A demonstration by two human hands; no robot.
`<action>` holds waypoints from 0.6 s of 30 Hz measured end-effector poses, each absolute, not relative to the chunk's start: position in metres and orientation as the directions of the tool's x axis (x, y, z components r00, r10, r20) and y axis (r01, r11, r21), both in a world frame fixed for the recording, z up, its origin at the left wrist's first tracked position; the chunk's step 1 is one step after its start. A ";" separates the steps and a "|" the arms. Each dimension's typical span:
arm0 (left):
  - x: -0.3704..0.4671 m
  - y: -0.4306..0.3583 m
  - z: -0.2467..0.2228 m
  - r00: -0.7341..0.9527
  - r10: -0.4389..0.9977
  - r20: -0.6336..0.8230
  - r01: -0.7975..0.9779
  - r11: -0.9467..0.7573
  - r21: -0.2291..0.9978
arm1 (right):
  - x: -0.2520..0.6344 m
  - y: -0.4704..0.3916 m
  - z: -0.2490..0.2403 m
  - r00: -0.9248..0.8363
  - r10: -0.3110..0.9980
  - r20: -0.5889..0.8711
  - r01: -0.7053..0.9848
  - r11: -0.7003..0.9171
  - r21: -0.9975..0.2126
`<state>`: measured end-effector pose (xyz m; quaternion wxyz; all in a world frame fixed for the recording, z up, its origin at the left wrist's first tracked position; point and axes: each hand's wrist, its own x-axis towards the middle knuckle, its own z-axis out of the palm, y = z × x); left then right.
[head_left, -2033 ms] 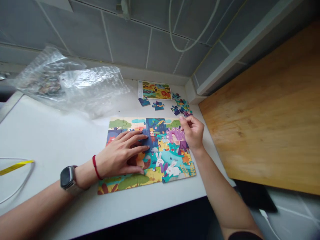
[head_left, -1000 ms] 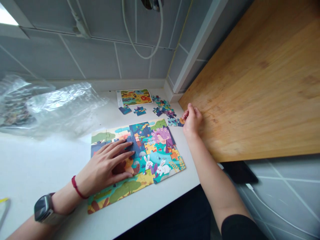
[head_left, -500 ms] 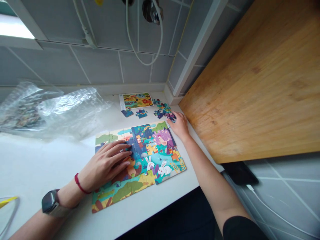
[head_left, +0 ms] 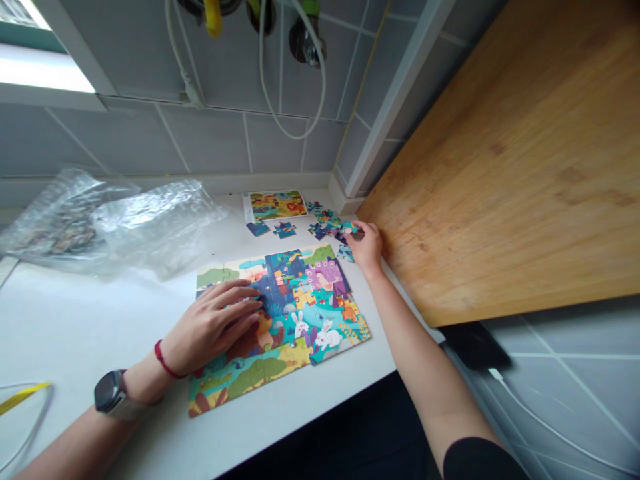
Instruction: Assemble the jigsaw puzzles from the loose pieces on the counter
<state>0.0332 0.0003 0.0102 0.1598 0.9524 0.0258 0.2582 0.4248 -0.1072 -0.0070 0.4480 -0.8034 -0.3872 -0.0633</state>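
A colourful animal jigsaw puzzle (head_left: 280, 327), largely joined, lies on the white counter. My left hand (head_left: 217, 323) rests flat over its left side, fingers stretched out, covering part of the picture. At the pile of loose jigsaw pieces (head_left: 327, 222) behind the puzzle's right corner, my right hand (head_left: 366, 245) pinches a teal puzzle piece (head_left: 350, 228) between thumb and fingers. A pale-blue patterned piece (head_left: 345, 253) lies just below those fingers. Two dark blue pieces, one of them a loose piece (head_left: 285, 230), lie in front of the picture card (head_left: 278, 205).
Clear plastic bags (head_left: 150, 220), one with many pieces inside, lie at the back left. A wooden panel (head_left: 510, 173) rises close beside my right arm. A tiled wall (head_left: 215, 143) bounds the counter behind. A cable with a yellow tag (head_left: 25, 398) lies at the left edge.
My right hand has lifted slightly among the loose pieces and now holds a teal one. A pale-blue piece below it has come into view. My left hand stays on the puzzle; the view has shifted slightly.
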 end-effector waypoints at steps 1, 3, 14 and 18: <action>0.033 0.000 0.011 0.863 0.128 0.488 -0.038 -0.948 0.317 | 0.426 -0.107 -0.007 0.708 0.548 0.447 0.646 -0.245 -0.723; 0.034 0.001 0.012 0.858 0.123 0.499 -0.047 -0.948 0.314 | 0.427 -0.105 -0.008 0.750 0.512 0.419 0.545 -0.120 -0.830; 0.035 0.000 0.013 0.851 0.127 0.509 -0.052 -0.945 0.323 | 0.402 -0.103 0.005 0.704 0.688 0.173 0.149 0.095 -0.984; 0.034 0.001 0.012 0.854 0.138 0.502 -0.047 -0.940 0.338 | 0.385 -0.106 0.011 0.526 0.809 0.263 0.373 0.059 -0.926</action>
